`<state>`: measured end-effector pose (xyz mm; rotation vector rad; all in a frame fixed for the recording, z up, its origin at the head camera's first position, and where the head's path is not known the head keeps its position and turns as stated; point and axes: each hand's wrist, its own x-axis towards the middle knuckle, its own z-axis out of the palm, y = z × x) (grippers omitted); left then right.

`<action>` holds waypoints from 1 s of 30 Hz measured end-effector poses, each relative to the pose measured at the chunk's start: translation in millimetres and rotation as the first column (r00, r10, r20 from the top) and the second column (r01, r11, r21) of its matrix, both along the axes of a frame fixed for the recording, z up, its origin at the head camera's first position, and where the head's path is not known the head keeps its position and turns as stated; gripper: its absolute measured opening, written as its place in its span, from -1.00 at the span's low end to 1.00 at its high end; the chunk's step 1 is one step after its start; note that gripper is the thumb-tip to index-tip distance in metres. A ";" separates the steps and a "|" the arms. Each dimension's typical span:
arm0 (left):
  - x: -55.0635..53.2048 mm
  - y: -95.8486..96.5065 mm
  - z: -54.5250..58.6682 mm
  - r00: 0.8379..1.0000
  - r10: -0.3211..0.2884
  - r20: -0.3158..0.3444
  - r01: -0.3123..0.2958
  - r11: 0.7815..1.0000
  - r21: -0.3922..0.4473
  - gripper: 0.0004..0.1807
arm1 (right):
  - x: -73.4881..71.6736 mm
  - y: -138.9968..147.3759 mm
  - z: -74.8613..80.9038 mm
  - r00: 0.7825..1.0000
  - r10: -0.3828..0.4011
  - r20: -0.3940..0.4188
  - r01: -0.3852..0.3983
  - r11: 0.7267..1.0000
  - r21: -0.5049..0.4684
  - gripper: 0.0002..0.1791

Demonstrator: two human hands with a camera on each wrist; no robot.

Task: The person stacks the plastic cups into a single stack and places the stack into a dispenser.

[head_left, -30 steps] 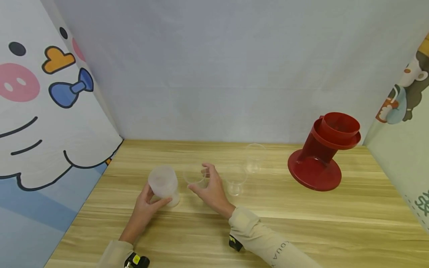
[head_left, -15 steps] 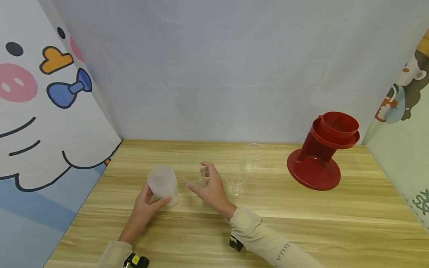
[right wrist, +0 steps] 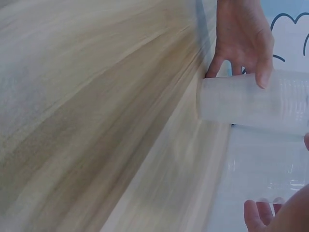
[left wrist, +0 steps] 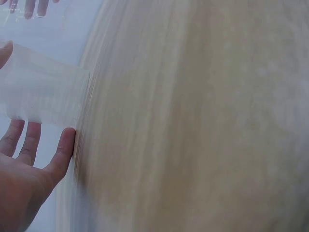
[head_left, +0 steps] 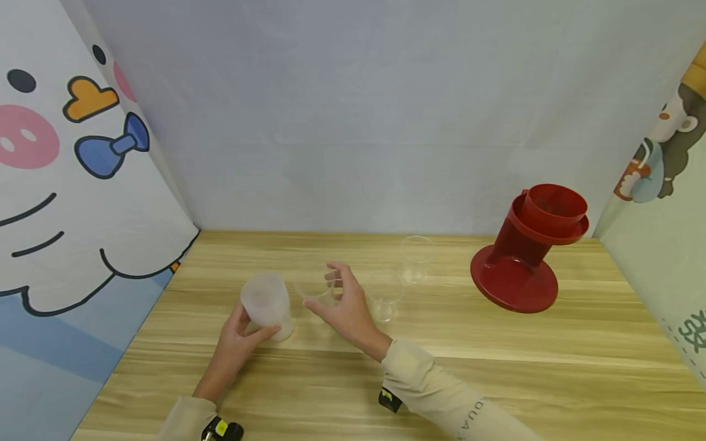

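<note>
My left hand (head_left: 234, 346) grips a tall stack of frosted, translucent plastic cups (head_left: 266, 300), which stands upright at the left of the table. In the left wrist view, its fingers (left wrist: 62, 154) and thumb lie on opposite sides of the stack (left wrist: 43, 87). Just to the right, my right hand (head_left: 350, 309) holds a single clear plastic cup (head_left: 315, 293), thumb in front and fingers behind. This cup (right wrist: 260, 164) shows faintly beside the stack in the right wrist view. Two more clear cups stand right of that hand, a nearer one (head_left: 385, 295) and a farther one (head_left: 417, 260).
A red stand (head_left: 515, 282) with a round base and a ring-shaped, cup-like top is at the table's right rear. A pale curtain (head_left: 386, 122) hangs behind the wooden table (head_left: 342, 392), with cartoon-printed panels (head_left: 94, 239) at the sides.
My right hand and its clear cup have shifted slightly left and away from me. The left hand stays on the stack, and the whole view drifts a little.
</note>
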<state>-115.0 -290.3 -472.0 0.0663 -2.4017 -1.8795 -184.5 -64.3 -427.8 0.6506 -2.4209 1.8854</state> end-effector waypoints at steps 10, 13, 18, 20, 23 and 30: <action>-0.8 -1.8 0.2 1.000 0.000 -0.003 0.000 1.000 -0.012 -0.07 | 0.6 0.8 16.9 1.000 0.014 -0.015 -0.014 1.000 -0.026 -0.22; -1.0 -2.1 0.3 1.000 -0.004 -0.006 0.004 1.000 -0.014 -0.07 | 0.5 2.2 20.4 1.000 0.015 -0.015 -0.015 0.999 -0.030 -0.22; -1.1 -2.3 0.4 1.000 -0.011 -0.007 0.011 1.000 -0.010 -0.07 | -1.0 4.7 25.7 1.000 0.021 -0.018 -0.022 0.999 -0.045 -0.22; -1.1 -2.2 0.6 1.000 -0.013 -0.011 0.013 1.000 -0.011 -0.07 | -2.0 5.6 29.0 0.999 0.025 -0.020 -0.026 0.999 -0.045 -0.22; -0.9 -2.1 0.8 1.000 -0.015 -0.016 0.015 1.000 -0.012 -0.07 | -1.3 7.0 38.6 0.999 0.048 -0.025 -0.049 0.997 -0.057 -0.23; 0.1 -0.3 2.3 1.000 -0.006 -0.008 0.006 1.000 -0.014 -0.07 | -6.3 6.6 41.9 0.995 0.069 -0.066 -0.072 0.996 -0.045 -0.26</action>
